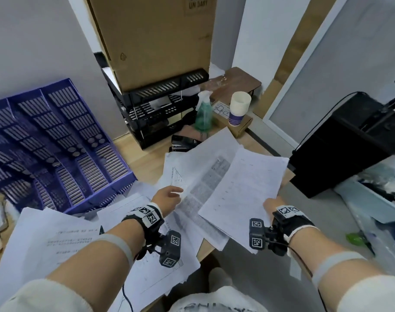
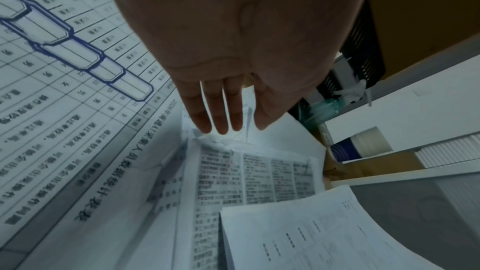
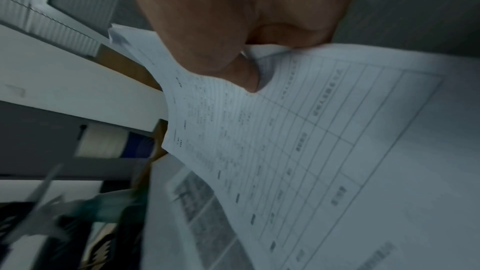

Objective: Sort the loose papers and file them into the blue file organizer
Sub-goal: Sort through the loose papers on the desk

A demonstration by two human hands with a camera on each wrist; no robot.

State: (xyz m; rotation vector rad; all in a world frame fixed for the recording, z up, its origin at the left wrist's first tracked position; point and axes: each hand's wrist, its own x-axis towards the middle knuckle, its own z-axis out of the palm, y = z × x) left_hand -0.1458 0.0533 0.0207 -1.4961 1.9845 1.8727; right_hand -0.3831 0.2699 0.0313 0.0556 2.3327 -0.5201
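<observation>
The blue file organizer point(image 1: 57, 149) lies tipped back at the left of the desk, its slots holding no paper. Loose printed papers point(image 1: 63, 239) are spread over the desk in front of it. My right hand point(image 1: 274, 204) grips a stack of sheets point(image 1: 243, 194) lifted above the desk, thumb point(image 3: 233, 75) pressed on top. My left hand point(image 1: 169, 194) hovers with straight fingers point(image 2: 221, 118) just over a sheet with dense grey text point(image 2: 249, 176), holding nothing.
A black mesh tray rack point(image 1: 160, 109) under a cardboard box point(image 1: 151, 41) stands behind. A green spray bottle point(image 1: 204, 113), a paper cup point(image 1: 239, 109) and a black stapler point(image 1: 185, 143) sit past the papers. A black box point(image 1: 345, 145) stands right.
</observation>
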